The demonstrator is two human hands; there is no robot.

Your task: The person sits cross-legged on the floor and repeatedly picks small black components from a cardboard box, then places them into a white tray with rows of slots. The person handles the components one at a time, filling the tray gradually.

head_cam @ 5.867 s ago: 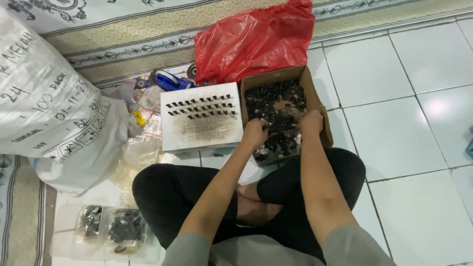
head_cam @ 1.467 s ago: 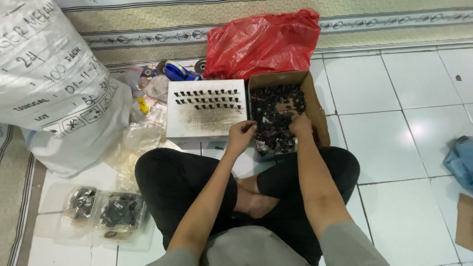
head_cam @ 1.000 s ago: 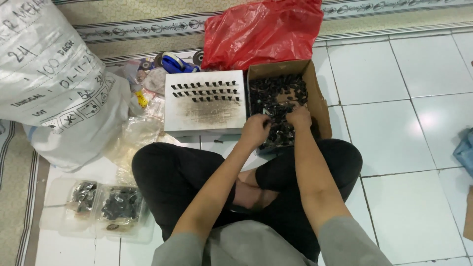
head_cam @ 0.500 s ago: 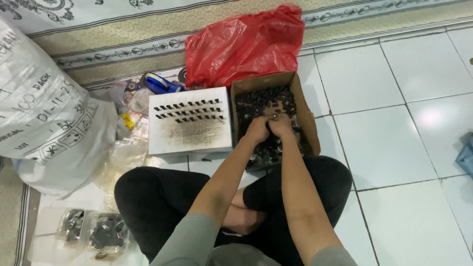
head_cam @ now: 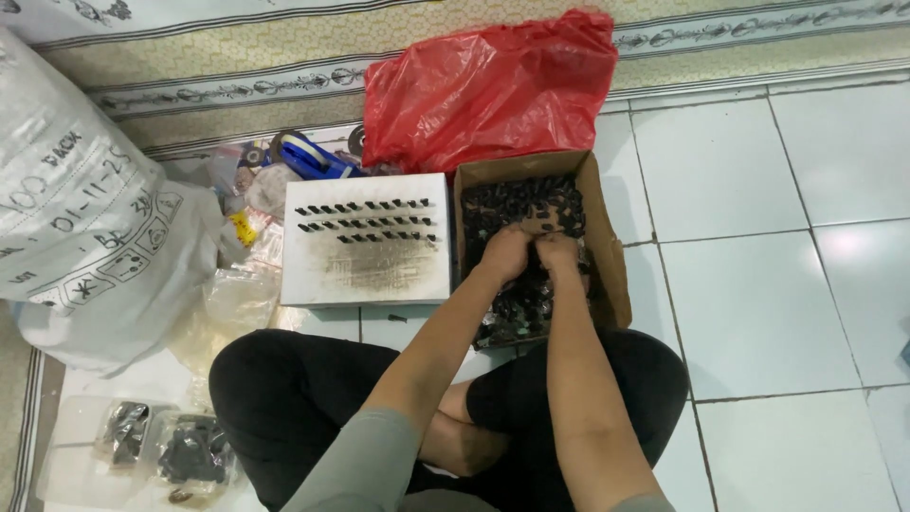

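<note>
I sit cross-legged on a tiled floor. My left hand (head_cam: 505,251) and my right hand (head_cam: 558,251) are side by side inside a brown cardboard box (head_cam: 614,258), resting on a heap of small black parts (head_cam: 517,201). Both hands have their fingers curled down into the heap; what they grip is hidden. To the left of the box lies a white board (head_cam: 365,275) carrying three rows of small black parts (head_cam: 365,220) near its far edge and a dark smudge in its middle.
A red plastic bag (head_cam: 488,83) lies behind the box. A large white sack (head_cam: 81,237) stands at the left. Clear bags of dark parts (head_cam: 166,446) lie by my left knee. Blue tape dispenser (head_cam: 308,156) and clutter sit behind the board.
My hands have come closer together over the middle of the box. The camera has swayed, so the whole scene shifts between frames.
</note>
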